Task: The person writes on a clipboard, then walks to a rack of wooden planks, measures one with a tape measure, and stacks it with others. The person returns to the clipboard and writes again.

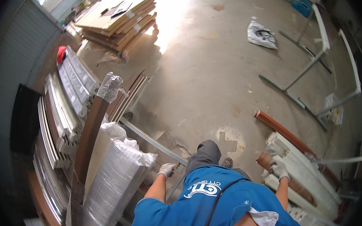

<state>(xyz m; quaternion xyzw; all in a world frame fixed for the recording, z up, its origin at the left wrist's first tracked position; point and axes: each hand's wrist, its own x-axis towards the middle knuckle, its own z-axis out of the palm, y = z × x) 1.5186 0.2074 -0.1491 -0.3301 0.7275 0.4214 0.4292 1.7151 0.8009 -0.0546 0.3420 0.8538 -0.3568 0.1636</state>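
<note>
My left hand [167,170], in a pale work glove, hangs beside the end of a long bundle in clear plastic wrap [117,177]. Its fingers look curled, with a small dark spot at the tips; what they hold, if anything, I cannot make out. Close by runs a grey metal bar [153,141] of a rack. On my other side, my gloved right hand [279,167] lies over a brown profile [296,185] and beside white profiles [292,149], its fingers stretched out. A reddish-brown profile [282,131] leans past them.
At left, long profiles [56,118] and a tall brown one [90,141] stand racked. Flat cardboard packs [118,22] are stacked far left. Metal frames [301,69] stand on the right, near a white plastic bag [261,35] on the concrete floor [204,81].
</note>
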